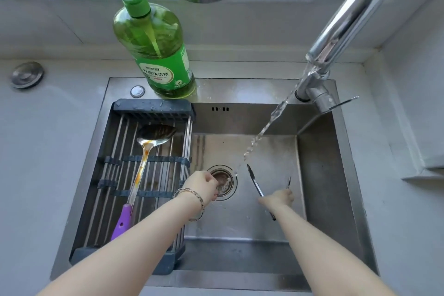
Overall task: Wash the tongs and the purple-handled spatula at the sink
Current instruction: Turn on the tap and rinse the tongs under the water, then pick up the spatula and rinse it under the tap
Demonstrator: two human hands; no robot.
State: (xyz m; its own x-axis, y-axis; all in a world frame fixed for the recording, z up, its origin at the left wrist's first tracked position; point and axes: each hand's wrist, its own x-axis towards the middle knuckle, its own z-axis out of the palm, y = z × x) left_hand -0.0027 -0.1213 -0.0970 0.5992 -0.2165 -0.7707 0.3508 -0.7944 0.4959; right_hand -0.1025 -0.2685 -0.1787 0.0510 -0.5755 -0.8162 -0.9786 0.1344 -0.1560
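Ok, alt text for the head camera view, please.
The right hand holds metal tongs in a steel sink beside water running from the faucet; left hand is at the drain. A purple-handled spatula lies on the drying rack.

Your sink (319, 175) carries a dark rack (153, 106) along its left edge (the purple-handled spatula (157, 132) lies on it); a green soap bottle (158, 55) stands on its back rim, left of centre.

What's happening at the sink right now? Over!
Right hand grips tongs, beside running water. Left hand by drain, grip unclear. Purple-handled spatula on rack, sauce-stained. Nothing in the way.
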